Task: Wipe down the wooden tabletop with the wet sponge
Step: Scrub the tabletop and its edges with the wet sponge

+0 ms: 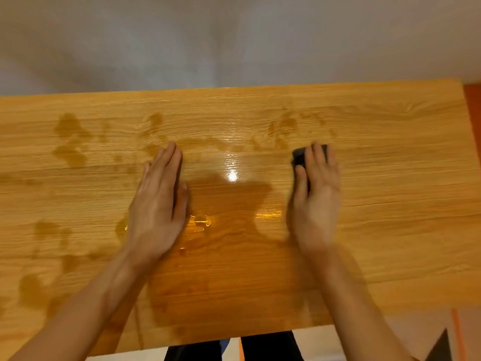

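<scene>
The wooden tabletop fills most of the view, with wet streaks and darker damp patches across its left and middle. My left hand lies flat on the wood left of centre, fingers straight and together. My right hand presses down on a dark sponge, which shows only at its far and left edges beyond my straight fingers and thumb. The right hand looks slightly blurred.
A grey wall runs along the table's far edge. The table's right end sits near an orange surface. A bright lamp glare lies between my hands. My dark-trousered legs show below the near edge.
</scene>
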The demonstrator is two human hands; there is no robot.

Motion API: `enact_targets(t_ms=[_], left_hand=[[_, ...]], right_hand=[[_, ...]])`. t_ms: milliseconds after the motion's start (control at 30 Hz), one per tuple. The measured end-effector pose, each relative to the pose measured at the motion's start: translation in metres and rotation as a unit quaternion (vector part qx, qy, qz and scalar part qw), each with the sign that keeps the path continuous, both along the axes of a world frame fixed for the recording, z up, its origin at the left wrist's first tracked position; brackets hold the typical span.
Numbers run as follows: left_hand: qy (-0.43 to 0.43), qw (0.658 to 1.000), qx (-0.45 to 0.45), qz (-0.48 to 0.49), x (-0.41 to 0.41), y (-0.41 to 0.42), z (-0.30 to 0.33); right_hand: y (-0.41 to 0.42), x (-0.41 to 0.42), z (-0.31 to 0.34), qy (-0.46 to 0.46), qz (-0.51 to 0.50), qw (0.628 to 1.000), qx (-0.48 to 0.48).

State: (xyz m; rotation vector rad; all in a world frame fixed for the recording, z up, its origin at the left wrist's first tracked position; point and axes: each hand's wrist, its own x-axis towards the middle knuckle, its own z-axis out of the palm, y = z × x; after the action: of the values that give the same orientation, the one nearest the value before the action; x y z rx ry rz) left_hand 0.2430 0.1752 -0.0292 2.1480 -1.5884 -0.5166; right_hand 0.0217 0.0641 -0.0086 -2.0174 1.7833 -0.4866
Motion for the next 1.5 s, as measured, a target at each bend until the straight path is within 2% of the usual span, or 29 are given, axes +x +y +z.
enact_targets(t_ms=[133,233,300,400,467,533,600,733,800,867,967,1033,1100,1200,1267,1433,1500], left_hand=[[-0.036,0.998,-0.023,0.037,-0.007,-0.039,0.004],[-0.045,0.997,-0.035,0.055,-0.002,-0.061,-0.001],[-0.061,0.996,-0.038,0.047,0.002,-0.065,-0.007],[-0.070,0.996,-0.045,0.044,0.003,-0.064,-0.013],[-0.073,0.995,-0.044,0.046,0.004,-0.064,-0.014],[-0.076,0.995,-0.041,0.043,0.005,-0.066,-0.014],[-0.076,0.995,-0.036,0.044,0.006,-0.067,-0.013],[-0.073,0.995,-0.036,0.049,0.008,-0.066,-0.016],[-0.075,0.995,-0.038,0.051,0.008,-0.064,-0.018],[-0.071,0.995,-0.045,0.051,0.008,-0.063,-0.020],[-0.067,0.995,-0.051,0.048,0.010,-0.064,-0.022],[-0.069,0.995,-0.049,0.052,0.011,-0.065,-0.022],[-0.070,0.995,-0.045,0.054,0.011,-0.065,-0.022],[-0.071,0.995,-0.043,0.055,0.012,-0.066,-0.022],[-0.071,0.995,-0.042,0.054,0.012,-0.064,-0.022],[-0.071,0.995,-0.047,0.056,0.010,-0.062,-0.023],[-0.072,0.995,-0.048,0.058,0.011,-0.064,-0.021]], right_hand=[[0.028,0.080,-0.007,0.037,0.216,0.975,0.019],[0.015,0.059,-0.006,0.014,0.278,0.960,0.001],[-0.002,0.010,-0.006,0.020,0.243,0.970,0.005],[-0.014,-0.069,-0.001,-0.031,0.147,0.988,0.027],[-0.010,-0.093,0.002,-0.060,0.152,0.985,0.060],[-0.020,-0.094,0.003,-0.066,0.188,0.978,0.065],[-0.053,-0.078,0.001,-0.023,0.201,0.979,0.024],[-0.121,-0.038,-0.007,0.051,0.166,0.985,0.005],[-0.112,-0.044,-0.011,0.051,0.172,0.984,0.001],[-0.073,-0.072,-0.009,0.024,0.190,0.981,0.007],[-0.013,-0.119,-0.005,0.041,0.235,0.971,0.016],[-0.020,-0.129,-0.006,0.036,0.266,0.963,0.009],[-0.054,-0.116,-0.006,0.030,0.247,0.968,0.012],[-0.125,-0.082,-0.003,0.021,0.147,0.989,0.015],[-0.141,-0.072,-0.005,0.038,0.126,0.991,0.008],[-0.044,-0.103,-0.004,0.030,0.194,0.981,0.007],[-0.032,-0.105,-0.005,0.025,0.241,0.970,0.015]])
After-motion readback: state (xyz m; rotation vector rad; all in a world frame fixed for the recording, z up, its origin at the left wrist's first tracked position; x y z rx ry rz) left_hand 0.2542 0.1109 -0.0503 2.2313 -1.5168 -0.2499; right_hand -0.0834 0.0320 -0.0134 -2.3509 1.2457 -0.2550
